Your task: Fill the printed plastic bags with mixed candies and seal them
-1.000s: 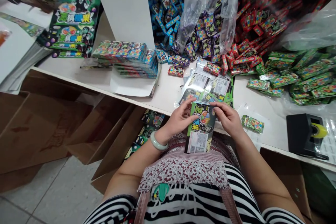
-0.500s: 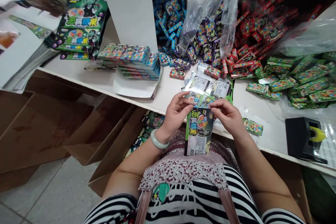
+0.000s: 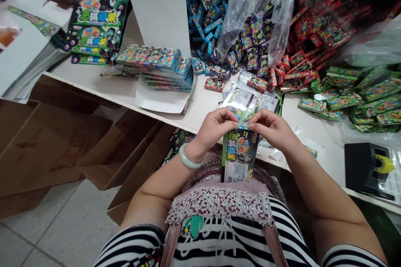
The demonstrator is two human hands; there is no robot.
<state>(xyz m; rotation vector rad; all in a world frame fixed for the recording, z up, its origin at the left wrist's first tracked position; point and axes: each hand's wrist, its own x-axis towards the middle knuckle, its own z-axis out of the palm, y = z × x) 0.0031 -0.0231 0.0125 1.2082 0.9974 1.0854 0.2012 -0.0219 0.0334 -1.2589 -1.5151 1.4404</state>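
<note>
Both my hands pinch the top edge of a green printed packet held upright against my lap, its white barcode label at the bottom. My left hand, with a pale bangle on the wrist, grips the top left corner. My right hand grips the top right corner, fingers curled. Just beyond my hands, a loose heap of flat empty packets lies on the white table.
Heaps of small boxes cover the back of the table: blue, purple in a clear bag, red, green. A stack of filled packets lies left. A black tape dispenser sits right. Cardboard cartons stand below.
My hands have come closer together along the packet's top edge, and the packet has risen slightly toward the table edge. The view has shifted a little.
</note>
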